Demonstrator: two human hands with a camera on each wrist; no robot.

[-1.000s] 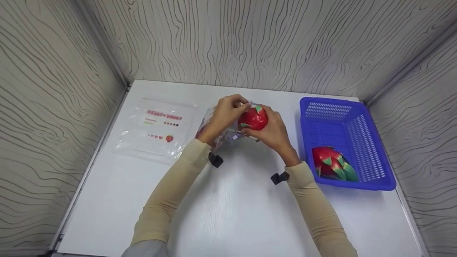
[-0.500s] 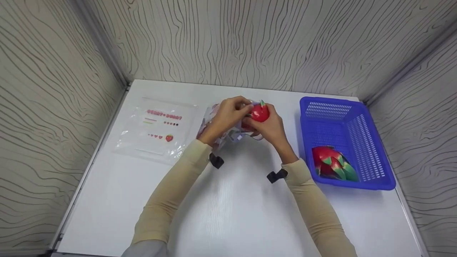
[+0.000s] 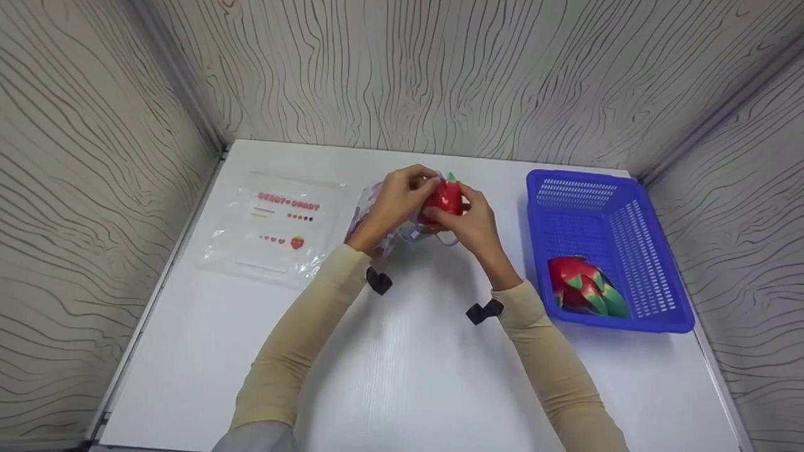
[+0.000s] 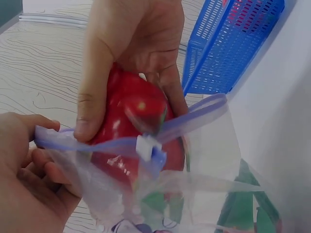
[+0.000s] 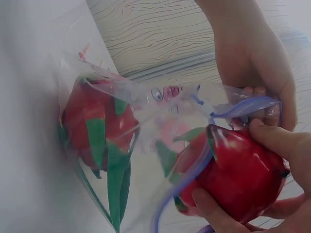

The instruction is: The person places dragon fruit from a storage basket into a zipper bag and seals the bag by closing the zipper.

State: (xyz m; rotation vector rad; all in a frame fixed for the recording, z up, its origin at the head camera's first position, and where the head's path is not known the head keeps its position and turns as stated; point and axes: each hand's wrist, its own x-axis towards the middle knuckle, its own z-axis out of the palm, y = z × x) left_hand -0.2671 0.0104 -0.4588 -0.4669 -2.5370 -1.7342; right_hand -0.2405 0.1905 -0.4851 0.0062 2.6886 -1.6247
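Observation:
My right hand (image 3: 474, 223) grips a glossy red dragon fruit (image 5: 243, 174) with green-tipped scales. Its leafy end is inside the mouth of a clear zip bag (image 4: 209, 150) with a purple seal and a white slider. At the bag's rim, the fingers of my left hand (image 4: 34, 179) pinch the edge beside the opening. Deeper in the bag lies a second dragon fruit (image 5: 99, 124), seen through the plastic in the right wrist view. From the head view, my left hand and forearm cover much of the bag.
A blue perforated basket (image 3: 603, 232) stands on the right, with another dragon fruit (image 3: 584, 285) in its near end. Flat on the white table at left lies a clear printed zip bag (image 3: 276, 226). Patterned panels (image 3: 402, 75) enclose the back and sides.
The dragon fruit in my right hand has turned, its green tip now pointing up, and has shifted slightly left at the bag's mouth. My left hand stays nearly in place at the rim.

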